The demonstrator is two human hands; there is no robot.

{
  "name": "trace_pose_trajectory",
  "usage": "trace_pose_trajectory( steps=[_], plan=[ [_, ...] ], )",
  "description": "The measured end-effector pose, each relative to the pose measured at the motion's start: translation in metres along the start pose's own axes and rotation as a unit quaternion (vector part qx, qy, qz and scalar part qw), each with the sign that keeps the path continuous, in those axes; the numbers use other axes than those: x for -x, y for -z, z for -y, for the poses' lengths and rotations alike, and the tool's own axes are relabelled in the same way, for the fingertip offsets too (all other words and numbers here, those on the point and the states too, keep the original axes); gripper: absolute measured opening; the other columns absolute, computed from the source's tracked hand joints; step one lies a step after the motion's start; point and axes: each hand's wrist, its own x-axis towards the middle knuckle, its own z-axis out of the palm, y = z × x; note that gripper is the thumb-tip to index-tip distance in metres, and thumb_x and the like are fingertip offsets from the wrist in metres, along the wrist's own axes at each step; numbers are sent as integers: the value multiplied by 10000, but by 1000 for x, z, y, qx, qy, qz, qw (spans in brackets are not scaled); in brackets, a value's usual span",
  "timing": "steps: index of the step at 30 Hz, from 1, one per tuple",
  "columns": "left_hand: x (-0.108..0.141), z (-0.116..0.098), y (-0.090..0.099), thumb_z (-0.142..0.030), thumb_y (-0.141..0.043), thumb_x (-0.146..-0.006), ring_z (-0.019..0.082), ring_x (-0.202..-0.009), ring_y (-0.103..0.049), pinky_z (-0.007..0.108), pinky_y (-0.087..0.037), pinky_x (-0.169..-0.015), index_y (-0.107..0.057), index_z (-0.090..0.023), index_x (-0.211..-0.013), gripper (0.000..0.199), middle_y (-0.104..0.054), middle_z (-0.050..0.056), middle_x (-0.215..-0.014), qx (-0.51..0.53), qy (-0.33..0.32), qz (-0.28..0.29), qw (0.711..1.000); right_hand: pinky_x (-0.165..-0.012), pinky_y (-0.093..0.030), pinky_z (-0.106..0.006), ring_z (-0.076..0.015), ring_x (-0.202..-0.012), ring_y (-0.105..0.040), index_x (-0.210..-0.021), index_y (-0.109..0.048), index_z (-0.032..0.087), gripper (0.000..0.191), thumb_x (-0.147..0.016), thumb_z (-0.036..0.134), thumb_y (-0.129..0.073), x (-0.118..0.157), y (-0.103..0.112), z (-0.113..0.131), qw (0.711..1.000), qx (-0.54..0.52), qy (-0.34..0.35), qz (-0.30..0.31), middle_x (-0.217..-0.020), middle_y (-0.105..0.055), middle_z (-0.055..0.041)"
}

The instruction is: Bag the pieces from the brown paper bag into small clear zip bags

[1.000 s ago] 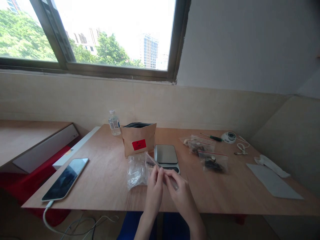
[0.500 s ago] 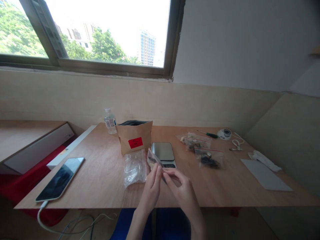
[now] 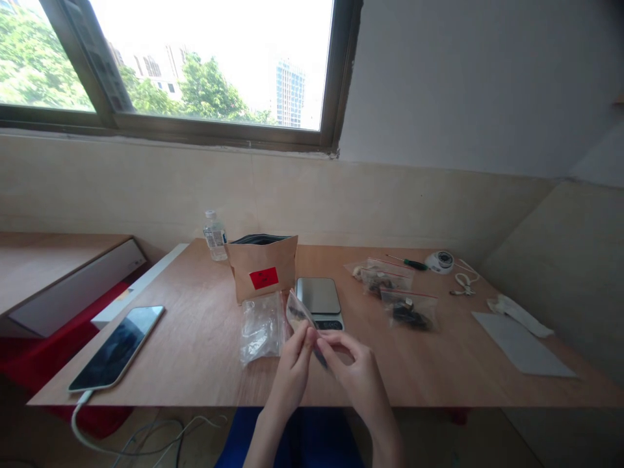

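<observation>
Both of my hands are closed on one small clear zip bag (image 3: 296, 308), held tilted above the front of the table. My left hand (image 3: 293, 354) pinches it from the left, and my right hand (image 3: 351, 361) grips its edge from the right. Fingers hide most of the bag, so its contents are hard to make out. Just behind it sits a digital kitchen scale (image 3: 318, 296) with a steel plate. To the left lie clear plastic bags (image 3: 262, 328), in front of an upright brown paper pouch (image 3: 264, 263) with a red label and an open top.
Several filled zip bags (image 3: 410, 313) lie right of the scale. Behind them are a screwdriver (image 3: 414, 264) and a white dome camera (image 3: 439, 261). A grey sheet (image 3: 521, 343) is at far right. A charging phone (image 3: 118, 349) and a water bottle (image 3: 215, 237) stand to the left.
Both hands stay almost in place on the zip bag. The bag's angle shifts slightly between the fingers, and the view has moved very little.
</observation>
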Motion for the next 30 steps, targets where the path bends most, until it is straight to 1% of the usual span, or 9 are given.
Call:
trace_pose_trajectory(
  steps=[3, 5, 7, 11, 13, 18, 21, 26, 30],
  plan=[
    [1, 1, -2, -444, -440, -893, 167, -820, -527, 259, -421, -813, -551, -186, -759, 312, -578, 25, -787, -6, -5, 9, 1000, -773, -527, -267, -202, -852, -673, -854, -710, 194, 267, -863, 400, -540, 2, 1, 1, 1000, -26, -9, -3, -927, -717, -66],
    [2, 1, -4, -436, -431, -898, 159, -803, -514, 248, -419, -779, -523, -186, -737, 312, -552, 23, -777, -11, -13, 0, 1000, -759, -526, -258, -196, -838, -672, -876, -710, 196, 271, -870, 398, -531, 2, 0, 1, 999, -36, -10, -7, -918, -718, -63],
    [2, 0, -4, -432, -420, -901, 152, -779, -501, 241, -413, -756, -491, -188, -719, 313, -519, 15, -751, -12, -17, -10, 1000, -757, -523, -255, -194, -839, -668, -885, -713, 196, 264, -874, 384, -527, 3, -1, 2, 999, -38, -6, -5, -929, -716, -63],
    [2, -2, -4, -432, -382, -914, 127, -656, -436, 225, -389, -661, -423, -196, -700, 321, -435, -15, -675, -2, -5, -11, 1000, -776, -512, -251, -188, -855, -663, -863, -717, 198, 241, -877, 346, -528, 2, -3, 2, 999, -32, 6, 4, -924, -715, -57],
    [3, -4, -3, -429, -375, -917, 125, -650, -424, 225, -381, -655, -406, -199, -695, 322, -422, -19, -672, -5, -3, -15, 1000, -771, -514, -252, -188, -846, -663, -844, -718, 195, 231, -869, 340, -540, 1, -4, 2, 1000, -29, 5, 0, -903, -717, -56],
    [5, -10, -2, -414, -355, -927, 134, -685, -456, 240, -386, -688, -427, -196, -714, 313, -462, -9, -696, -23, -13, -8, 1000, -758, -528, -277, -197, -805, -673, -830, -714, 184, 207, -841, 341, -579, 0, -7, 0, 999, -35, -12, -10, -858, -719, -60],
    [6, -11, -1, -410, -362, -924, 139, -704, -480, 246, -395, -703, -452, -192, -732, 304, -491, -3, -709, -40, -25, -1, 999, -777, -534, -303, -210, -826, -677, -822, -709, 179, 209, -823, 360, -603, 1, -7, -2, 998, -50, -21, -8, -877, -718, -67],
    [8, -6, 0, -416, -404, -905, 127, -633, -450, 223, -385, -593, -428, -196, -689, 309, -453, -16, -659, -59, -27, -1, 998, -822, -527, -326, -229, -888, -673, -762, -693, 177, 201, -764, 377, -672, 4, -7, -7, 995, -85, -46, -3, -913, -719, -73],
    [8, 2, -1, -426, -406, -901, 150, -691, -509, 243, -433, -658, -517, -198, -739, 301, -539, 11, -704, -55, -31, -8, 998, -833, -525, -333, -232, -893, -674, -738, -678, 174, 190, -740, 364, -695, 5, -9, -13, 990, -118, -70, -20, -900, -719, -72]
  ],
)
